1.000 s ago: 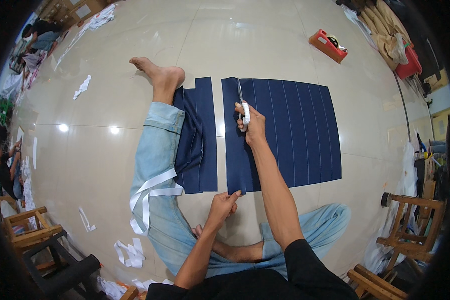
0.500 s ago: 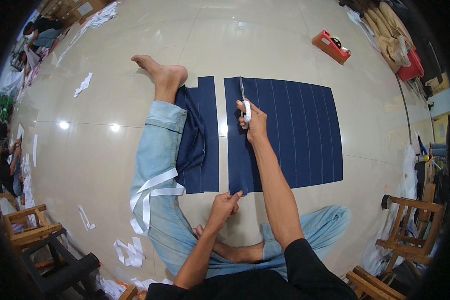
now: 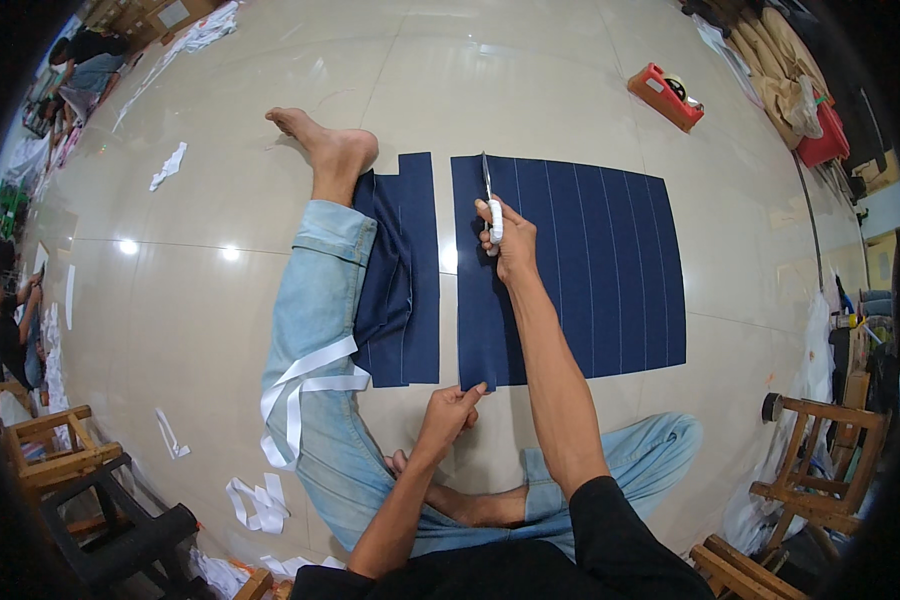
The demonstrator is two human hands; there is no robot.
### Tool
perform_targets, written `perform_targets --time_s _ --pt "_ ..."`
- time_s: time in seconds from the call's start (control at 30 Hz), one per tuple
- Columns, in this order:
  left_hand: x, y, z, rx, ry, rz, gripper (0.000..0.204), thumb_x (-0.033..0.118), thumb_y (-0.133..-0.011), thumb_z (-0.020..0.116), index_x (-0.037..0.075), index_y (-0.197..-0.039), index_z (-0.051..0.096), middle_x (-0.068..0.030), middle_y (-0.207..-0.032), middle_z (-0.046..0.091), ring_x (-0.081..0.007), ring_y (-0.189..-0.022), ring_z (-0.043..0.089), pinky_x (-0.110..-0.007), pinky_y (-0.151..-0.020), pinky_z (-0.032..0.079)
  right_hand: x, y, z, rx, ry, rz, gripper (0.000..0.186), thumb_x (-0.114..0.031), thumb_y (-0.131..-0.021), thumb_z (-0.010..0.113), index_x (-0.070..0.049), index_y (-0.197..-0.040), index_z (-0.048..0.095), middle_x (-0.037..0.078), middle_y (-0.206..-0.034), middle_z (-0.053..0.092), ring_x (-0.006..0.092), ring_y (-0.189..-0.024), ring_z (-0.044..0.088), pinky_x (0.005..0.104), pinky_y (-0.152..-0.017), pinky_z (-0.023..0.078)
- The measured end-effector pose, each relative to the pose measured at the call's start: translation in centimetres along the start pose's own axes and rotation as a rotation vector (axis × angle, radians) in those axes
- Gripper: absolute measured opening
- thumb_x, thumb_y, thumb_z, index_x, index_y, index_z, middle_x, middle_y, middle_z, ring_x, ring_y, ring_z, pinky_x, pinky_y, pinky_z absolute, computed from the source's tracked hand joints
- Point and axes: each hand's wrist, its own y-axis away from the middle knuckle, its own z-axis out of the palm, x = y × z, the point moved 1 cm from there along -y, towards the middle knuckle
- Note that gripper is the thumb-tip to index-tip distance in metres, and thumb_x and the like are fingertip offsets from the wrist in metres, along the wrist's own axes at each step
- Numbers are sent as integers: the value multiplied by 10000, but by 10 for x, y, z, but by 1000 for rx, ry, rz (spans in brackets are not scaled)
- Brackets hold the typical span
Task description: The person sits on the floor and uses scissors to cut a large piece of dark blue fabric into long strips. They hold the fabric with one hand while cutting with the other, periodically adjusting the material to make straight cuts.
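A navy fabric sheet [image 3: 600, 270] with several pale lengthwise lines lies flat on the floor in front of me. My right hand [image 3: 511, 238] grips scissors [image 3: 496, 220] with white-wrapped handles. Their blades point away from me and lie over the sheet near its far left corner; whether they are parted is hard to see. At the near left corner my left hand [image 3: 453, 412] pinches the fabric's edge between thumb and finger. To the left, across a narrow gap, is a separate navy fabric piece [image 3: 422, 270], partly bunched up against my leg.
White ribbon [image 3: 295, 390] drapes over my outstretched leg, and white scraps [image 3: 260, 505] lie on the tiles. A red tape dispenser [image 3: 666, 97] stands far right. Wooden stools [image 3: 820, 455] stand near right, with more at left beside a black stand [image 3: 125, 530]. Other people sit at far left.
The view has shifted very slightly. Both hands, the scissors and the fabric stay practically in place.
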Motion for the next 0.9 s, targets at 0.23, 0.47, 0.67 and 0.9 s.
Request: perform_targets --time_s 0.23,0.47,0.67,0.9 --pt "-4 -2 1 44 -7 -4 367 395 -977 700 33 -998 753 22 -539 521 -47 -425 405 -233 -402 280 -11 2 0 -15 -29 37 574 -215 -804 884 24 -1281 672 40 -836 692 75 -516 547 210 -429 396" --pt "3 9 7 15 0 49 453 440 -1007 647 -5 -1061 717 14 -540 529 -46 -399 406 -225 -383 289 -36 65 -39 -140 -58 -44 602 -240 -881 814 18 -1378 592 42 -909 693 77 -528 535 230 -432 370" --pt "-12 18 12 66 -63 158 493 466 -1021 609 -15 -1083 703 5 -573 544 -46 -422 436 -216 -401 310 6 275 -142 -37 -266 190 544 -150 -992 654 4 -1478 462 103 -1031 700 116 -578 562 252 -476 414" --pt "-37 44 49 -191 177 -28 504 432 -1038 590 -31 -1236 614 18 -680 551 -32 -484 395 -201 -420 274 42 405 -190 104 -338 393 524 -213 -1004 647 -42 -1465 467 113 -1075 710 136 -629 592 267 -531 456"
